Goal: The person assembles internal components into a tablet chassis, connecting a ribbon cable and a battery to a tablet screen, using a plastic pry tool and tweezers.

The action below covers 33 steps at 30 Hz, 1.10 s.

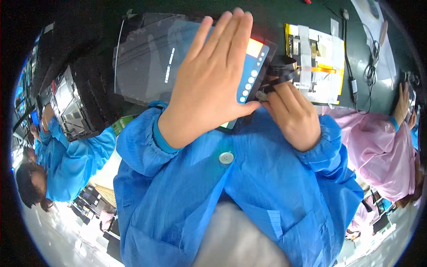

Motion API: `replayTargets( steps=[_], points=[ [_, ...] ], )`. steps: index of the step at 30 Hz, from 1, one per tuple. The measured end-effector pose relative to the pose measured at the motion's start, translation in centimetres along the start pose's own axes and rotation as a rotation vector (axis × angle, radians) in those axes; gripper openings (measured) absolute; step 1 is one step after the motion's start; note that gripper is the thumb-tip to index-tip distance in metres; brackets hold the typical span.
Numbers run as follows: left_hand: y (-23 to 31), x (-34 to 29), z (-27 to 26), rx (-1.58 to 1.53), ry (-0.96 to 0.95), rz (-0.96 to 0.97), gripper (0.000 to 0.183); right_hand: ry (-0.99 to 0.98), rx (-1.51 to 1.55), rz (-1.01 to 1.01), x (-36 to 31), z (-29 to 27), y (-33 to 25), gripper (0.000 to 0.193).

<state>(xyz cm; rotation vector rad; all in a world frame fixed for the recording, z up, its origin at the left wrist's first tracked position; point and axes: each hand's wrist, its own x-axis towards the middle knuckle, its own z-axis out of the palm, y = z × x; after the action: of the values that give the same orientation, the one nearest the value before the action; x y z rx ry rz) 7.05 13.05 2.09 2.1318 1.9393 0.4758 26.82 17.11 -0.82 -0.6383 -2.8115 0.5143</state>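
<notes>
head view shows the left hand [209, 84] spread flat, fingers together and straight, palm pressed on the screen of a tablet [178, 58] that lies on the dark green surface [311, 13], covered by a clear film. the tablet's screen is dark on its left part and shows a blue strip with white dots near the thumb. the right hand [291, 113] is closed at the tablet's right edge, fingertips pinched on a black flat cable [280, 73] that loops up from that edge. just beyond the cable lies an opened device back [318, 62] with yellow edges, white tape and an orange strip. a thin cable [351, 66] runs down the surface further right. blue sleeves cover both forearms. a person in a blue coat [66, 155] works at left beside a dark tray [75, 102]; a person in a pink coat [382, 147] sits at right.
</notes>
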Motion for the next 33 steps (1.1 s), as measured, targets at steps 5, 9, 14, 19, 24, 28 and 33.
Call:
replayTargets(
  steps=[5, 9, 14, 19, 24, 28, 33],
  points=[
    [0.0, 0.4, 0.9, -0.055, -0.068, 0.003, 0.108, 0.063, -0.095, -0.059, -0.2, 0.4, 0.4, 0.02],
    [-0.1, 0.6, 0.9, -0.055, -0.067, -0.01, 0.106, 0.046, -0.038, -0.062, -0.3, 0.4, 0.7, 0.021],
    [-0.3, 0.6, 1.0, -0.071, -0.066, -0.01, 0.106, 0.054, -0.048, -0.084, -0.2, 0.1, 1.3, 0.02],
    [-0.6, 0.4, 0.7, -0.068, -0.08, 0.008, 0.107, 0.015, 0.094, -0.136, -0.9, 0.1, 1.6, 0.02],
    [-0.5, 0.4, 0.7, -0.058, -0.09, 0.004, 0.11, 0.051, 0.128, -0.027, -0.7, 0.3, 1.0, 0.019],
    [-1.1, 0.6, 0.0, -0.095, -0.099, 0.023, 0.117, 0.073, 0.204, 0.016, -0.4, -1.2, 0.9, 0.015],
    [-2.0, -3.2, -2.6, -0.111, -0.03, -0.025, 0.122, 0.234, 0.119, 0.473, -3.5, -6.4, 1.3, 0.006]
  ],
)
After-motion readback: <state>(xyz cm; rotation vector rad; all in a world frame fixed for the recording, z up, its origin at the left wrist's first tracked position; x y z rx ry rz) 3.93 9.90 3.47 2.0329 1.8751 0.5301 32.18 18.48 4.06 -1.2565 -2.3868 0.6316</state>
